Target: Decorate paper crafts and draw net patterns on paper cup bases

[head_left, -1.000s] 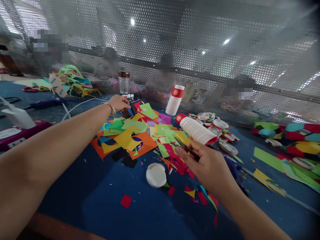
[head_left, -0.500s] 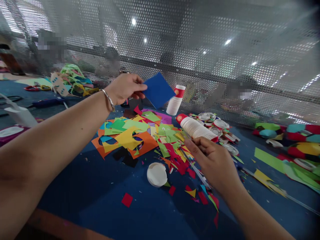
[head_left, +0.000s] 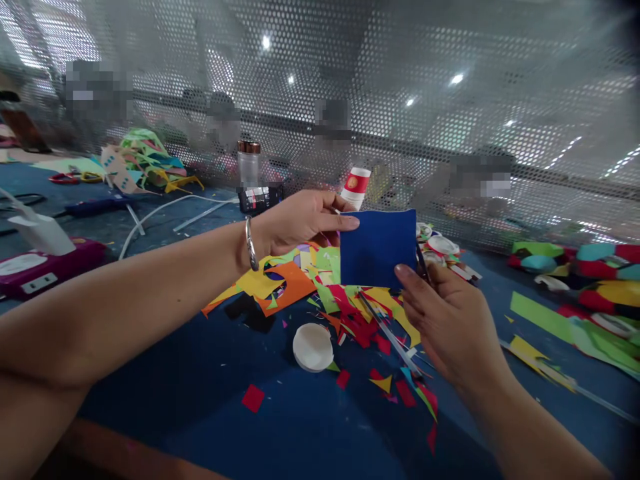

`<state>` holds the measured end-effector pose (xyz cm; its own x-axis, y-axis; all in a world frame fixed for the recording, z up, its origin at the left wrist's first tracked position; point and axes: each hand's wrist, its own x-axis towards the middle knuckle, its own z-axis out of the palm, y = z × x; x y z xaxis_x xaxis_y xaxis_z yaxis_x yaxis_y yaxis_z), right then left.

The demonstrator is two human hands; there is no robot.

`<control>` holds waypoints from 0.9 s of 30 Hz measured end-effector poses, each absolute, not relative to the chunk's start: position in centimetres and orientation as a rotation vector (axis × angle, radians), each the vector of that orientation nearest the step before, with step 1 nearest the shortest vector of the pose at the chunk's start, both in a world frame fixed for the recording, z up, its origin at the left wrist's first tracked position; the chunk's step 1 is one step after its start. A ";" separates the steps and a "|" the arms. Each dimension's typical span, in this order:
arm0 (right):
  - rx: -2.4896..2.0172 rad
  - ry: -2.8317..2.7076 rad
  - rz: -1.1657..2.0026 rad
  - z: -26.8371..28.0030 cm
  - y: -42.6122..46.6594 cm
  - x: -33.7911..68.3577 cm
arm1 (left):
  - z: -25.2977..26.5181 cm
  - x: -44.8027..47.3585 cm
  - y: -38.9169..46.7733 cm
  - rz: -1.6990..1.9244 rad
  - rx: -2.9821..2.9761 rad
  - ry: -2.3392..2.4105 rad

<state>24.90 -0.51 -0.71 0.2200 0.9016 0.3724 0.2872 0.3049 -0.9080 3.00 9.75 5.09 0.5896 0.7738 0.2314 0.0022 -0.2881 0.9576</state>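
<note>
A square sheet of blue paper is held up over the scraps, its face towards me. My left hand pinches its upper left corner between thumb and fingers. At the lower right corner, the thumb of my right hand lies against the paper, with the fingers curled behind. A dark narrow item shows between the sheet's right edge and my right fingers; I cannot make out its kind. Below the sheet lie coloured paper scraps and a round white lid-like piece. The sheet hides part of the pile.
A paper cup stack stands behind my left hand. To the left are a purple power strip with a white plug, a cable and red-handled scissors. Decorated colourful pieces lie right. A perforated metal screen closes off the back.
My left hand has brought the blue paper right and down towards my right hand. My right hand has shifted slightly right, and its thumb now meets the sheet.
</note>
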 end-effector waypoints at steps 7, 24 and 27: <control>-1.191 -1.233 0.770 -0.6 -0.8 24.9 | 2.1 5.0 7.9 0.717 1.595 0.575; -1.232 -1.210 0.855 -0.6 -0.9 24.7 | 1.9 4.4 9.4 0.914 1.401 0.604; -1.225 -1.227 0.870 -0.5 -0.9 24.5 | 2.0 4.5 9.2 0.902 1.395 0.618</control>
